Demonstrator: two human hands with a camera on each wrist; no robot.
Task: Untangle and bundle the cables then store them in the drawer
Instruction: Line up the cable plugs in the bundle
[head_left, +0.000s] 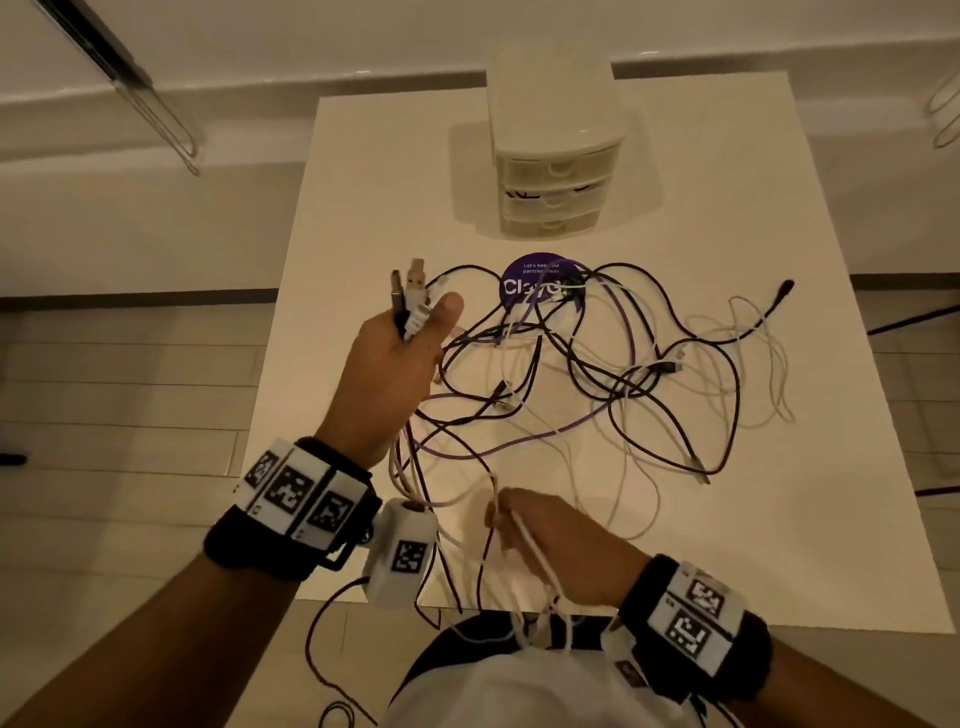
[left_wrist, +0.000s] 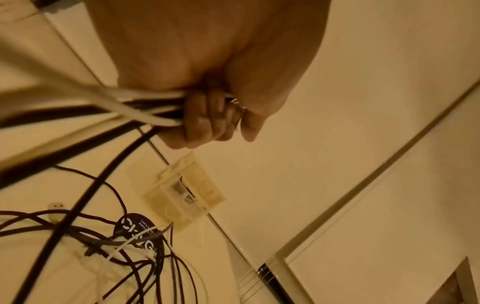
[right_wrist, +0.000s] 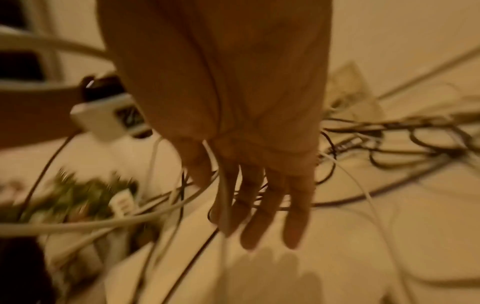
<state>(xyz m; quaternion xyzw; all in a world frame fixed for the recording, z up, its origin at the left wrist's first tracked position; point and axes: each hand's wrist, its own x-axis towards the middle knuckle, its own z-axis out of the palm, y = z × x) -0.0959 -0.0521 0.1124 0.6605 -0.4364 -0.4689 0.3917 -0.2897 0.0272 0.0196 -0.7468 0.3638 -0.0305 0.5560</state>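
The left hand is raised above the white square tabletop, fingers curled tight around a bunch of black and white cable ends whose USB plugs stick up out of the fist beside the thumb. In the left wrist view the curled fingers clamp several white and dark cords that run out of the palm toward the camera. From the underside of that grip the cords drop toward the near table edge, past the white wrist-camera block.

The right hand sits low, nearer the body than the left fist and to its right. Its fingers lie nearly straight and spread, and a thin white cable runs along them between thumb and forefinger; the view is blurred, so whether the thumb actually pinches it is hard to say, though the hand looks relaxed rather than closed.

Beyond and to the right of both hands the tangle of black, white and purple cables sprawls loose on the table, partly covering a round purple sticker. Farther still from the left grip stands the small translucent white three-drawer plastic chest, all drawers pushed in.
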